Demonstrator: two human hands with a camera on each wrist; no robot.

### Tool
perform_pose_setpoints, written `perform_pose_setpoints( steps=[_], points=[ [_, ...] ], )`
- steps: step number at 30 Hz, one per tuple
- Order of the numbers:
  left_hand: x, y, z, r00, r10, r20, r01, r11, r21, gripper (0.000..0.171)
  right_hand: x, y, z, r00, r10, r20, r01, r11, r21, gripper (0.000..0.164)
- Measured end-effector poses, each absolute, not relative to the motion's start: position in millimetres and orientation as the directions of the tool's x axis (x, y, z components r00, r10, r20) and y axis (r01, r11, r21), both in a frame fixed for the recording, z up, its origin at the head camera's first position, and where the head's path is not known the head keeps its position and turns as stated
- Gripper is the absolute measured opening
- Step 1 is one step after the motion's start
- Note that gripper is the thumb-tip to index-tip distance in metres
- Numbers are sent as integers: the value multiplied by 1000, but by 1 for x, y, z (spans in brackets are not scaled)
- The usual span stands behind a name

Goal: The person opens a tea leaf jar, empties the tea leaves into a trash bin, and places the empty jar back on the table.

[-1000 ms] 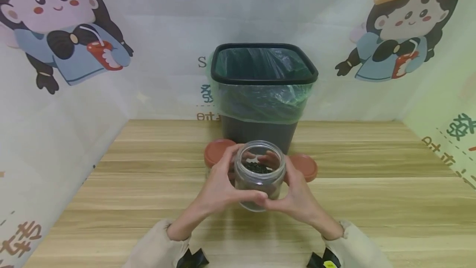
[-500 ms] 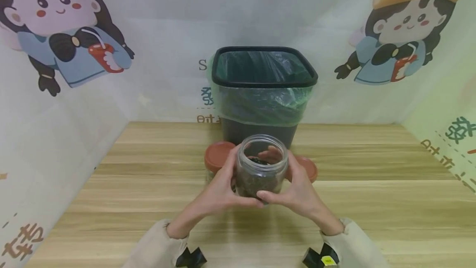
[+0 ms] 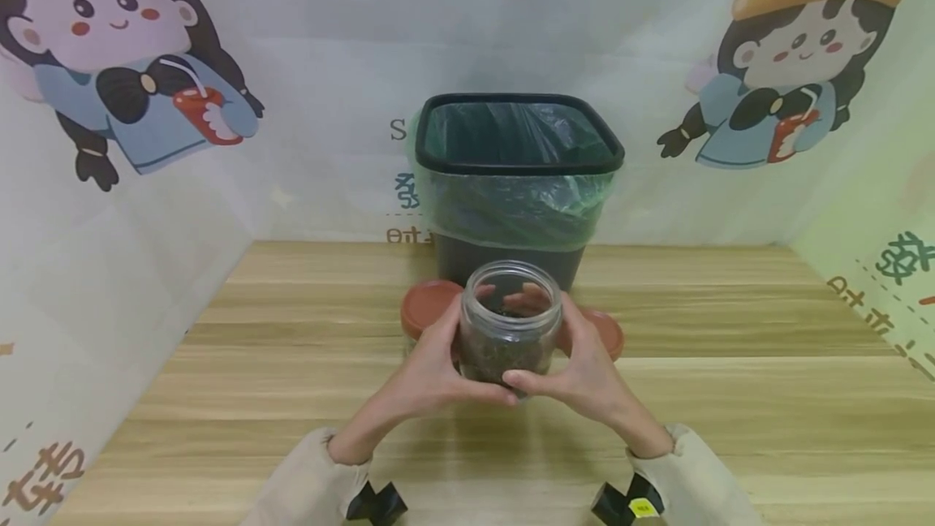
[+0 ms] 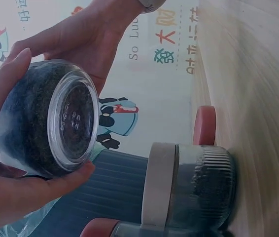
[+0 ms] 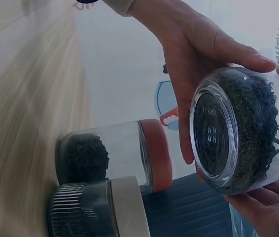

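Observation:
Both hands hold a clear, lidless jar [image 3: 507, 347] with dark dried leaves in it, probably tea. It is off the table, its mouth upward. My left hand [image 3: 427, 372] grips one side and my right hand [image 3: 584, 372] the other, their thumbs meeting on the near side. Both wrist views show the jar's round base [image 4: 73, 121]. Behind and left stands a red-lidded jar [image 5: 115, 153], also holding dark leaves. Beside it is a ribbed jar with a pale lid [image 4: 159, 185], hidden in the head view. A loose red lid [image 3: 605, 333] lies to the right.
A dark bin [image 3: 504, 262] with a green plastic liner [image 3: 511, 205] stands behind the jars, against a printed backdrop [image 3: 321, 88]. The wooden tabletop [image 3: 730, 396] extends on both sides, with printed side walls left and right.
The held jar has risen slightly and tilted, so less of the leaves shows through its mouth. The right thumb has shifted up to the left thumb's tip. The bin and lid have not moved.

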State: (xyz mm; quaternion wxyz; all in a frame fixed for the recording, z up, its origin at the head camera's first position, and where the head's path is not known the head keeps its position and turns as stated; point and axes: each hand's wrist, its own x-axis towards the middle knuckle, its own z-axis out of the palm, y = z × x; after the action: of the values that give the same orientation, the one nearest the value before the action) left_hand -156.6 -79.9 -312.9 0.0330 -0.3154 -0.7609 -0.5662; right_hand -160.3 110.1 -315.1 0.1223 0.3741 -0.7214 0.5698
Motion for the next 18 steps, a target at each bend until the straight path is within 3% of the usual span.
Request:
perform_pose_setpoints(
  steps=[18],
  points=[
    [-160,-83,-312,-799,393,456,563,219,797,91,-164,106,-314,-706,-441,554,-588,-72,-806,78]
  ],
)
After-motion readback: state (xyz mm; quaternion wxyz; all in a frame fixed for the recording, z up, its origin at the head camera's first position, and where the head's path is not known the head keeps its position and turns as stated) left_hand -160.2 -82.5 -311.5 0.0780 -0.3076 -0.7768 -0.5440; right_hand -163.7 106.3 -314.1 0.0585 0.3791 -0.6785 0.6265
